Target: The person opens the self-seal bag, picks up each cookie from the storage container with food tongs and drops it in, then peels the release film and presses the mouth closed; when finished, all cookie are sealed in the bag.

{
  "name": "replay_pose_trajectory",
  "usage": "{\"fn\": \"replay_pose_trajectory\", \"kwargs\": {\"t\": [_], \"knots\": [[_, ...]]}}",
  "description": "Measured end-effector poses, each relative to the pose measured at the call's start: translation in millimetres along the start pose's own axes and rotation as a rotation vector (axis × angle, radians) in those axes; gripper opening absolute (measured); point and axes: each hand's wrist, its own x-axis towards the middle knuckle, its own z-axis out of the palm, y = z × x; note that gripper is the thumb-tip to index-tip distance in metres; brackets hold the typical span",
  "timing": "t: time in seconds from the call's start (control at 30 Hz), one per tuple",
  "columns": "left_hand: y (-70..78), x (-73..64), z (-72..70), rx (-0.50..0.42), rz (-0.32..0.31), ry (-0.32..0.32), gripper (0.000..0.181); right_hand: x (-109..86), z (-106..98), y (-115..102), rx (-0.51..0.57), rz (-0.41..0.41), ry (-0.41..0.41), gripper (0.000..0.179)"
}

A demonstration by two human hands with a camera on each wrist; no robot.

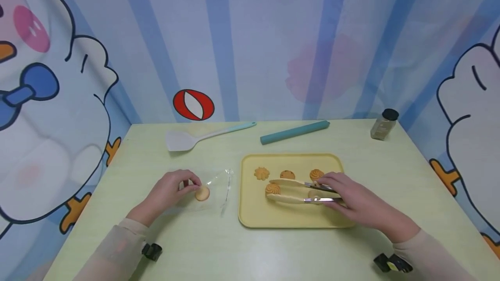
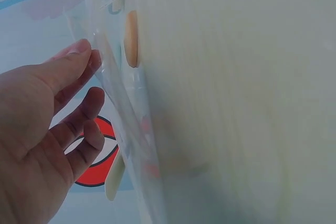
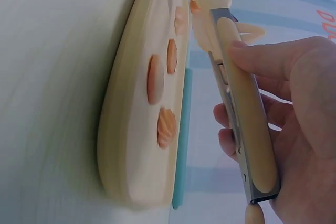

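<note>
My left hand point(image 1: 168, 193) pinches the edge of a clear plastic bag point(image 2: 113, 77) between thumb and forefinger. A plain round cookie point(image 1: 202, 193) lies at the bag, just beyond the fingertips. My right hand point(image 1: 361, 203) grips metal tongs point(image 3: 244, 103) with cream-coloured handles and tips. Over the yellow tray point(image 1: 297, 221), the spread tong tips stand either side of a swirled cookie point(image 1: 272, 189); whether they touch it I cannot tell. Also on the tray are a flower-shaped cookie point(image 1: 261, 173), a dotted cookie point(image 1: 287, 174), another swirled one point(image 1: 316, 174) and a pale one, partly hidden behind the tongs.
Behind the bag lies a spatula point(image 1: 183, 141) with a white blade. A teal rolled or rod-like thing point(image 1: 294, 132) rests behind the tray. At the back right stands a small black-capped jar point(image 1: 384, 125). A printed curtain point(image 1: 265, 47) borders the table's back.
</note>
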Motion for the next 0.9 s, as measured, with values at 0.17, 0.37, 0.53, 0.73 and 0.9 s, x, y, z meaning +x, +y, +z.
{"fn": "replay_pose_trajectory", "kwargs": {"t": [0.17, 0.37, 0.53, 0.73, 0.9], "knots": [[1.5, -2.6, -0.8, -0.006, -0.017, -0.003, 0.012, 21.6, 10.2, -8.1, 0.02, -0.037, 0.005, 0.048], [0.2, -3.5, -1.2, -0.002, -0.013, 0.009, 0.012, 52.6, 18.8, -21.9, 0.047, -0.089, -0.013, 0.05], [0.2, -2.7, -3.4, 0.0, -0.018, 0.008, 0.011, 77.9, 29.0, -32.2, 0.044, -0.122, -0.05, 0.048], [0.8, 0.6, -5.5, -0.001, -0.013, -0.003, 0.01, 100.1, 39.5, -39.0, -0.001, -0.152, -0.081, 0.047], [2.5, 2.5, -5.6, -0.004, 0.021, 0.007, 0.009, 112.6, 47.0, -43.6, 0.026, -0.174, -0.106, 0.048]]}}
